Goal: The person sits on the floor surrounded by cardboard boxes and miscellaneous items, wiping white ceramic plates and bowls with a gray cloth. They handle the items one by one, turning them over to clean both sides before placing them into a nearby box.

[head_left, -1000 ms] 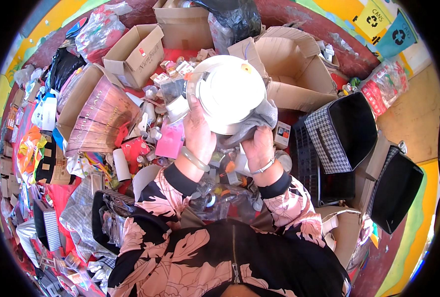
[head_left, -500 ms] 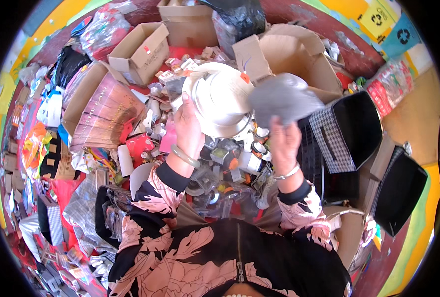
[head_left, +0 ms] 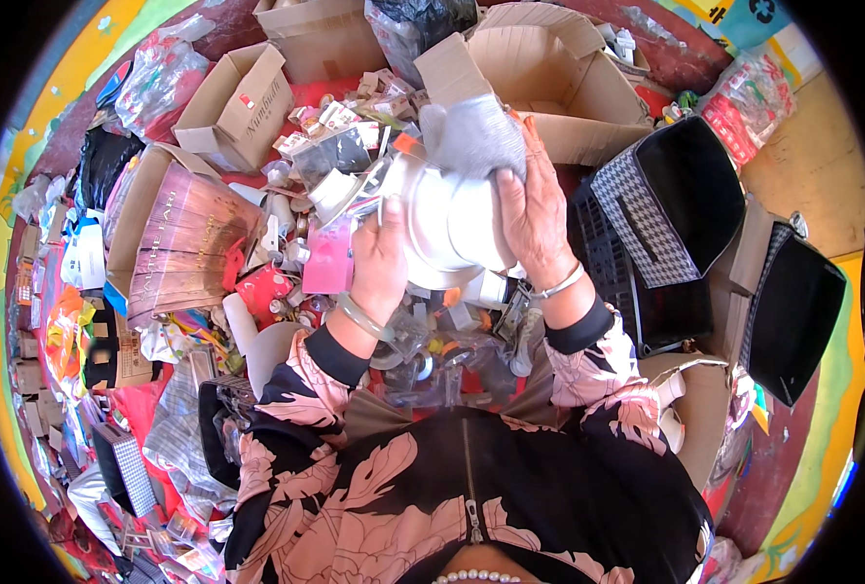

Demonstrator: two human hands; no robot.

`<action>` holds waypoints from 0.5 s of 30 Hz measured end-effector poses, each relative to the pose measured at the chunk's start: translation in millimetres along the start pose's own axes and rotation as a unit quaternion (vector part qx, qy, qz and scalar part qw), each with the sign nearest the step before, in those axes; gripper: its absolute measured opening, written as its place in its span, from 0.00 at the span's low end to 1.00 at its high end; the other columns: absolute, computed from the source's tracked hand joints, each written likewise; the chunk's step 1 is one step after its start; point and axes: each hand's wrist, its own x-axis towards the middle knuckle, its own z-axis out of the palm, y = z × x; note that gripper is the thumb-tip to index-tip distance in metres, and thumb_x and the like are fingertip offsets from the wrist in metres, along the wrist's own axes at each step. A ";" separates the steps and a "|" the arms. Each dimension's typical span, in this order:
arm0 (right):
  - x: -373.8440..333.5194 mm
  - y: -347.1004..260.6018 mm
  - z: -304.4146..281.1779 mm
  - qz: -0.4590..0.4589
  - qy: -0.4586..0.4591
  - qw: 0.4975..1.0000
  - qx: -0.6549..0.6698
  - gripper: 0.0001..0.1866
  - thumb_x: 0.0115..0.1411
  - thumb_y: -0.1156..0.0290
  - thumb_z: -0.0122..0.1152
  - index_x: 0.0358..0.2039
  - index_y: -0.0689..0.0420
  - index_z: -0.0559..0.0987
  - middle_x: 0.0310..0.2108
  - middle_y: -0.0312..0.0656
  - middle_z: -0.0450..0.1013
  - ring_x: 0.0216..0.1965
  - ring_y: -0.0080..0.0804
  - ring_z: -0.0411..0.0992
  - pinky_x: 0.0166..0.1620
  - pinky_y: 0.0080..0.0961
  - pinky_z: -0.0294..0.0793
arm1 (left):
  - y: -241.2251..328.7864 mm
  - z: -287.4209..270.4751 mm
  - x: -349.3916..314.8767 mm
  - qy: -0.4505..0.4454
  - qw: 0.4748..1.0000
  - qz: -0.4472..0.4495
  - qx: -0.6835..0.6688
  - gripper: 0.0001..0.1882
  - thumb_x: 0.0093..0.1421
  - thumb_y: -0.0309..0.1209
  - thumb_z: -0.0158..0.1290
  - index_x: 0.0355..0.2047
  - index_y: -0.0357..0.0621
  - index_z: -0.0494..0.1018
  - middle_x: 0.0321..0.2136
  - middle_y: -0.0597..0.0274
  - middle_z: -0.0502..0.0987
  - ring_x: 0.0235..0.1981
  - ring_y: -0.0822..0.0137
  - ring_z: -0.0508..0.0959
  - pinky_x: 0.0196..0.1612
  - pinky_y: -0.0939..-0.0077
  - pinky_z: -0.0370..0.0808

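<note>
In the middle, between my two hands, is a stack of white round plastic pieces (head_left: 452, 219), shaped like spools. My left hand (head_left: 381, 258) grips its left edge, thumb up. My right hand (head_left: 538, 219) is closed around its right edge, fingers long against the side and thumb over the rim. A soft-looking grey piece (head_left: 471, 136) lies over the far side of the stack, touching or very near my right fingers. An orange tab (head_left: 409, 145) sticks out at the far left of the stack. Under my hands is a heap of clear plastic and small packages (head_left: 442, 360).
An open cardboard box (head_left: 588, 136) stands at the far right, a smaller one (head_left: 243, 107) at the far left. Black-lined checked bins (head_left: 690, 214) are at the right. A pink-brown carton (head_left: 184, 238) stands left, near a pink card (head_left: 328, 258).
The grey piece, blurred in my right hand before, has moved left onto the far side of the white stack. My right hand has come against the stack's right edge. The whole view has shifted.
</note>
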 end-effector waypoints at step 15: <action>-41.3 -1.3 -0.6 0.034 -0.192 0.946 0.261 0.08 0.58 0.72 0.55 0.35 0.62 0.76 0.27 0.41 0.73 0.32 0.29 0.71 0.36 0.25 0.70 | 0.5 -43.9 34.3 -0.040 0.890 -0.085 -0.446 0.25 0.68 0.44 0.33 0.55 0.37 0.61 0.51 0.56 0.69 0.50 0.61 0.72 0.50 0.62 0.72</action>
